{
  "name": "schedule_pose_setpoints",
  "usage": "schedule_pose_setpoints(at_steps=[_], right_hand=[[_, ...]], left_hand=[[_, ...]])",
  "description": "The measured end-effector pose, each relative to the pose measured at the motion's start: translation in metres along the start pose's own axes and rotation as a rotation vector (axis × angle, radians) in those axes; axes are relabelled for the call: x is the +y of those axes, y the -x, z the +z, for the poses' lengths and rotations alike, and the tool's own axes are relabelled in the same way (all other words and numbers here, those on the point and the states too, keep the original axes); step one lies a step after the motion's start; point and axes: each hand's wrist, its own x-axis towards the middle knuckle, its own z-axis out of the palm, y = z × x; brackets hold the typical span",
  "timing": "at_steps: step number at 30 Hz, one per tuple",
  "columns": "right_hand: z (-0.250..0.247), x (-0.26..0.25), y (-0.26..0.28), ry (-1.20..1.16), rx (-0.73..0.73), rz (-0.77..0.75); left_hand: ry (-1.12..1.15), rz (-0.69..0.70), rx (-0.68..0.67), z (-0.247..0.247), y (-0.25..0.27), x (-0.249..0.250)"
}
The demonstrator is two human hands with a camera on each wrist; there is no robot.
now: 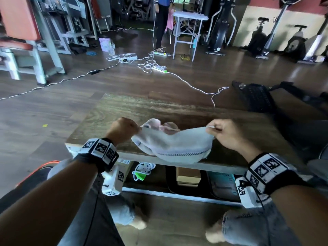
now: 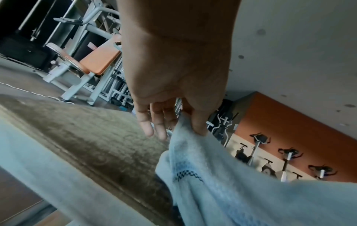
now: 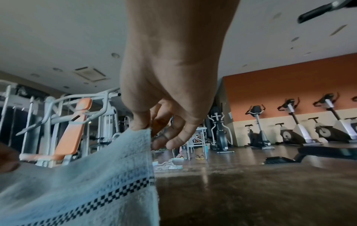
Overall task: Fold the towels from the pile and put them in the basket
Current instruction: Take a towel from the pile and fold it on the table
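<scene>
A pale blue-white towel [image 1: 175, 142] with a dark checkered stripe hangs stretched between both hands over the near part of the wooden table [image 1: 134, 107]. My left hand [image 1: 124, 129] pinches its left corner, thumb on the cloth [image 2: 199, 126]. My right hand [image 1: 221, 132] pinches the right corner [image 3: 142, 128] between thumb and forefinger. The towel's lower edge sags to the table's front edge. Behind it lies a crumpled pink towel [image 1: 164, 126], partly hidden. A dark basket [image 1: 255, 96] stands at the table's far right.
Boxes and a bag sit on the shelf [image 1: 188, 176] under the table. White cables and power strips [image 1: 158, 69] trail over the floor beyond. Gym machines and exercise bikes [image 1: 294, 45] line the walls; a person [image 1: 161, 20] stands far back beside a small table.
</scene>
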Motion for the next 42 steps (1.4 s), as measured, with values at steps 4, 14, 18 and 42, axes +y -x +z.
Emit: schedule_pose_setpoints(at_steps=[4,14,18,42], right_hand=[[0.044,-0.003,-0.034,0.095,-0.088,-0.035],[0.12,0.011,-0.082,0.019,-0.339,-0.054],[0.088,0.008,-0.146,-0.145,-0.048,0.002],[-0.047,0.037,-0.258,-0.3,0.502,0.19]], left_hand=[[0.07,-0.05,-0.14,0.019,-0.012,-0.012],[-0.051,0.142,-0.299,0.075,-0.068,0.009],[0.005,0.264,-0.093,0.055,-0.144,0.063],[0.497,0.021,0.331,-0.034,-0.275,0.102]])
